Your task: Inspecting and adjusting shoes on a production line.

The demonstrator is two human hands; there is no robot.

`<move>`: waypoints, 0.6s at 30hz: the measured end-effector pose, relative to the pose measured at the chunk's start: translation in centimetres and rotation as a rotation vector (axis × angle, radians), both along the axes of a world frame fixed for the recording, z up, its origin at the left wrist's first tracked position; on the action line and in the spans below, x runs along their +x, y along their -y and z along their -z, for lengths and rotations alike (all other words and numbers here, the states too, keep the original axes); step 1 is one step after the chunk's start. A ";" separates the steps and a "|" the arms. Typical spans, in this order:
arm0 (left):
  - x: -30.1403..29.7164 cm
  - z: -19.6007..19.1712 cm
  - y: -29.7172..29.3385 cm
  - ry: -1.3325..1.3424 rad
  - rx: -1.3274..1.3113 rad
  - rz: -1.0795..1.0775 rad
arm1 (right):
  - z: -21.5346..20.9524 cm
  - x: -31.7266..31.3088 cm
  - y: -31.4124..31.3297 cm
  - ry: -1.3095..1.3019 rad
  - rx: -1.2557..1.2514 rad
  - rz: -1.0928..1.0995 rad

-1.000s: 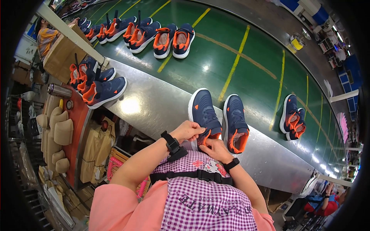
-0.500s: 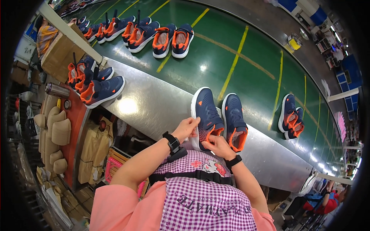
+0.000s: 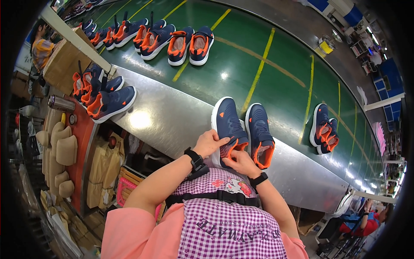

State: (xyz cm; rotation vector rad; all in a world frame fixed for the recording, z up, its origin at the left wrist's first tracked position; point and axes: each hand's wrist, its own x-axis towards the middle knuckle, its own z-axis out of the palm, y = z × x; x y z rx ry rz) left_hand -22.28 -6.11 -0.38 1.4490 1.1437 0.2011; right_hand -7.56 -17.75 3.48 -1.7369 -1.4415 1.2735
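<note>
Two hands, left hand [image 3: 211, 143] and right hand [image 3: 239, 163], clasp the navy shoe [image 3: 229, 129] on the metal ledge [image 3: 159, 116].

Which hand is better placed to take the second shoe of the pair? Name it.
Right. The right hand lies beside the right shoe; the left hand grips the left shoe, farther from it.

Person wears a salmon-pink short-sleeved top under a purple-and-white gingham apron; dark lettering runs across the apron bib, and a floral patch sits at its 12 o'clock edge. A black strap crosses the apron. Left hand [image 3: 210, 143] and right hand [image 3: 239, 162] bare; a black watch band on each wrist.
</note>
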 end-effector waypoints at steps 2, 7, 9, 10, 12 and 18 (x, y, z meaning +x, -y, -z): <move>-1.3 1.7 -1.2 0.010 -0.048 0.035 | 0.5 -1.1 -1.0 0.271 0.067 -0.132; -4.1 1.1 -2.3 0.229 0.075 -0.092 | 1.3 -5.4 -3.7 0.534 0.068 -0.187; -4.4 -0.8 -2.1 0.338 0.174 -0.139 | 1.5 -6.1 -3.8 0.535 0.064 -0.162; -4.1 -2.3 -1.9 0.314 0.511 0.032 | 1.6 -6.2 -3.9 0.540 0.065 -0.149; -3.0 -4.2 -1.6 0.292 0.978 0.319 | 2.2 -6.5 -3.6 0.542 0.148 -0.134; -0.1 -3.7 -1.4 0.218 1.174 0.467 | 3.5 -6.4 -3.2 0.550 0.280 -0.176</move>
